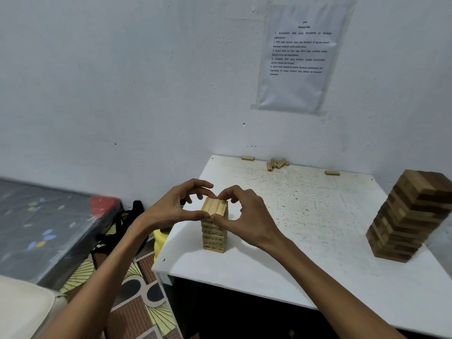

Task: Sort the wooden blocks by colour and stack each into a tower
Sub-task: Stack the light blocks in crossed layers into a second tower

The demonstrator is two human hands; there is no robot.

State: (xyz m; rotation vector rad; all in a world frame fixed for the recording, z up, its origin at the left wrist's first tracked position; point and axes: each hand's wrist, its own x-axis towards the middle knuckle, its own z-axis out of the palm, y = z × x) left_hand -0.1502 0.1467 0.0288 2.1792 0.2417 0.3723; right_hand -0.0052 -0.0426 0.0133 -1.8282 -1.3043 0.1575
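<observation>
Pinching the top of the light tower (214,228) between thumbs and curled fingers, the left hand (176,204) and right hand (247,214) hide its far edge. Its printed numbers are unreadable. Far right of the hands, the dark tower (411,216) is partly cut off. Beyond them, loose blocks (277,163) lie on the counter (305,241).

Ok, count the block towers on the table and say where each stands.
2. The light tower stands near the table's left edge, with the left hand and right hand gripping its top layer. The dark tower stands at the right edge. None looks hidden.
</observation>
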